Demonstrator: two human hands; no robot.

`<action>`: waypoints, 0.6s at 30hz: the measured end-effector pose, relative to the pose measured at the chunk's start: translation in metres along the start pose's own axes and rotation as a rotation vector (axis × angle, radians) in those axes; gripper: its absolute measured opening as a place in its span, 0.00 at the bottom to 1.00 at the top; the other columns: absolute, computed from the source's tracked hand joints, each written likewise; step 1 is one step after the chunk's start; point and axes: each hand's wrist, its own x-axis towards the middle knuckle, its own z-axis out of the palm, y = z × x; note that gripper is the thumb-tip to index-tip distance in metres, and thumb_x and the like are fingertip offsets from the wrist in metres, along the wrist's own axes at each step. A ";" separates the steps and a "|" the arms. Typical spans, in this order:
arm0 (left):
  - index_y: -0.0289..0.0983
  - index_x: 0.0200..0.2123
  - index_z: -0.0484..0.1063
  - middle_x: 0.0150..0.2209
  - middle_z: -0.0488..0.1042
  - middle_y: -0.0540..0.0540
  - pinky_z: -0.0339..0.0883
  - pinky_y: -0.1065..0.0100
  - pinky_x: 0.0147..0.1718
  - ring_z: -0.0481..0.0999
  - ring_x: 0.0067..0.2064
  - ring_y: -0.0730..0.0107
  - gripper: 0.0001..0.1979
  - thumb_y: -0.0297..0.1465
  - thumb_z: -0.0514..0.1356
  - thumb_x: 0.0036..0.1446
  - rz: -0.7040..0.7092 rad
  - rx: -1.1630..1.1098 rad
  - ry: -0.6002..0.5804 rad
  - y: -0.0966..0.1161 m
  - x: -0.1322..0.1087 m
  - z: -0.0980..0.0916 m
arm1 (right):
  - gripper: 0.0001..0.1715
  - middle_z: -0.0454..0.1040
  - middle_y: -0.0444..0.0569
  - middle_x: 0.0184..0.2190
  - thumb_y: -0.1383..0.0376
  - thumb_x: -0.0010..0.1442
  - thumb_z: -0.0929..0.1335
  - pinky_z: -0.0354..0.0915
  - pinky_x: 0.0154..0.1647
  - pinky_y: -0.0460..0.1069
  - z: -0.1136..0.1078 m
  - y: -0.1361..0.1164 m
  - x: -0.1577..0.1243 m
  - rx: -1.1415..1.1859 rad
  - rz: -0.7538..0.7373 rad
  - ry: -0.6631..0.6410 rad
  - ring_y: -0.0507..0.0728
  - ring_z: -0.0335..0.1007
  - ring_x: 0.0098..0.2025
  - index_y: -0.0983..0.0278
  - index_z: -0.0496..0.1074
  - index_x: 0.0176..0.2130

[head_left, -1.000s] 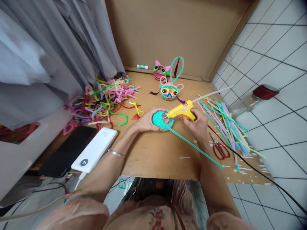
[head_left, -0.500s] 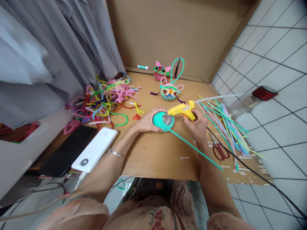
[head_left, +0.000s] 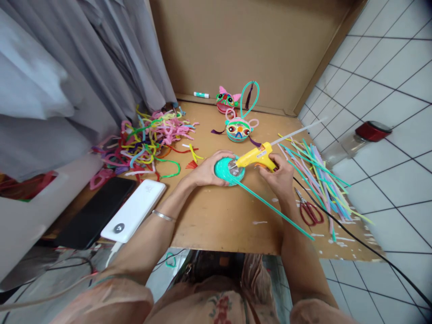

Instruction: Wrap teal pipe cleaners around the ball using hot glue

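My left hand [head_left: 208, 170] is wrapped round a ball covered in turquoise pipe cleaner [head_left: 223, 170], holding it above the table. A bare, clear patch shows on the ball's right side, and a loose turquoise length trails from it toward the lower right. In my right hand [head_left: 281, 177] is a yellow glue gun [head_left: 258, 156], its nozzle pointing left at the clear patch. Whether the nozzle touches the surface I cannot tell. A long translucent glue stick [head_left: 297, 132] sticks out of the gun's back.
Loose coloured pipe cleaners [head_left: 148, 139] heap at the left; straight ones [head_left: 317, 175] lie right, near red-handled scissors [head_left: 309, 213]. Two decorated animal heads [head_left: 238, 129] stand behind. A white power bank [head_left: 135, 211] and black phone-like slab [head_left: 97, 211] lie left. The gun's black cord [head_left: 354, 238] crosses the right side.
The glue gun has tilted, its nozzle moving slightly down onto or over the clear patch while the glue stick's rear end rose. My left hand and the ball have hardly moved.
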 end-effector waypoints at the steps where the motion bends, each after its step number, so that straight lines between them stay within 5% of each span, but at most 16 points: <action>1: 0.43 0.56 0.68 0.61 0.66 0.41 0.57 0.46 0.64 0.66 0.64 0.48 0.40 0.35 0.73 0.36 0.001 -0.001 -0.001 0.000 0.000 0.000 | 0.14 0.76 0.46 0.30 0.57 0.48 0.70 0.68 0.33 0.50 0.000 0.000 0.000 -0.004 0.000 0.010 0.55 0.68 0.29 0.62 0.72 0.34; 18: 0.43 0.56 0.68 0.61 0.66 0.42 0.58 0.46 0.64 0.66 0.63 0.48 0.39 0.35 0.73 0.36 -0.007 -0.004 0.008 0.002 -0.001 0.001 | 0.15 0.75 0.44 0.28 0.56 0.47 0.70 0.66 0.29 0.49 0.000 0.001 0.000 0.027 0.020 0.000 0.54 0.67 0.27 0.63 0.73 0.34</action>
